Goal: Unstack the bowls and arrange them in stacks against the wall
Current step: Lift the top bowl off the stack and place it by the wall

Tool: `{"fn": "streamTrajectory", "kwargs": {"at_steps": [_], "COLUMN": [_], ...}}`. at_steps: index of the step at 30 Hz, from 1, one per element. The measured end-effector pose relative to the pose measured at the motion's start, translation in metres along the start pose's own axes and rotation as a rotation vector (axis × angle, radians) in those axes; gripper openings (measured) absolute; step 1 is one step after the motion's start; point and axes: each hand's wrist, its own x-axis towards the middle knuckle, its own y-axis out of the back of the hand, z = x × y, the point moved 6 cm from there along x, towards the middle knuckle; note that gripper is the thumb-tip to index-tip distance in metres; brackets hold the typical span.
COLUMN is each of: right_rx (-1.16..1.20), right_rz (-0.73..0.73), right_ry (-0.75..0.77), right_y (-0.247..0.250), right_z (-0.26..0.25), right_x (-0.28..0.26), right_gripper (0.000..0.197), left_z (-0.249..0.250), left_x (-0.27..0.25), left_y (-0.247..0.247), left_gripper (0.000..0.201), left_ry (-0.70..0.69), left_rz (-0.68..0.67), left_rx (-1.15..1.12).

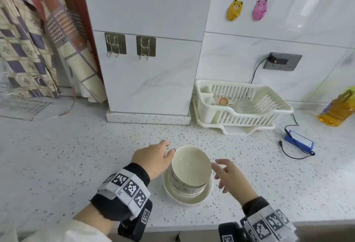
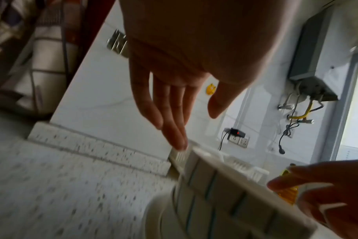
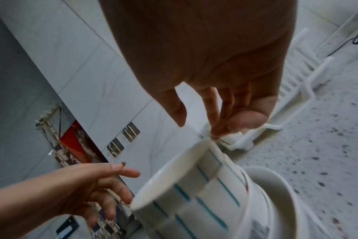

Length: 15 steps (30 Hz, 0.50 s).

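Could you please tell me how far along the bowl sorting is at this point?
Nothing looks done: the bowl stack is one pile near the counter's front edge, none against the wall. In hand: the left hand and right hand flank it, open, gripping nothing. Left: unstacking and restacking by the wall.

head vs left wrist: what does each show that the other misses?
Only the head view shows the top bowl from above, its inside bare, the wide bottom bowl under the stack, the pink bear hook and the blue device. Only the left wrist view shows the wall heater with its pipes. Both show the left hand and right hand open on either side of the stack, the dish rack and the wall socket.
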Motion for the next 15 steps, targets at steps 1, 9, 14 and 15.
{"fn": "streamTrajectory", "kwargs": {"at_steps": [1, 9, 14, 15], "right_rx": [-0.019, -0.179, -0.17, -0.17], "right_rz": [-0.02, 0.001, 0.045, 0.056], "right_ry": [-0.014, 0.0, 0.033, 0.038], "right_y": [-0.006, -0.028, -0.024, -0.022], "right_z": [0.003, 0.007, -0.004, -0.008], "right_x": [0.002, 0.011, 0.006, 0.004], "right_gripper": [0.039, 0.019, 0.035, 0.038], "left_z": [-0.003, -0.012, -0.011, -0.012], "left_x": [0.002, 0.011, 0.013, 0.014], "left_y": [-0.01, -0.057, -0.057, -0.056], "left_gripper": [0.045, 0.038, 0.027, 0.025], "left_ry": [0.034, 0.048, 0.031, 0.017], "left_rz": [-0.059, -0.17, -0.156, -0.157], "left_rx": [0.005, -0.08, -0.17, -0.194]}}
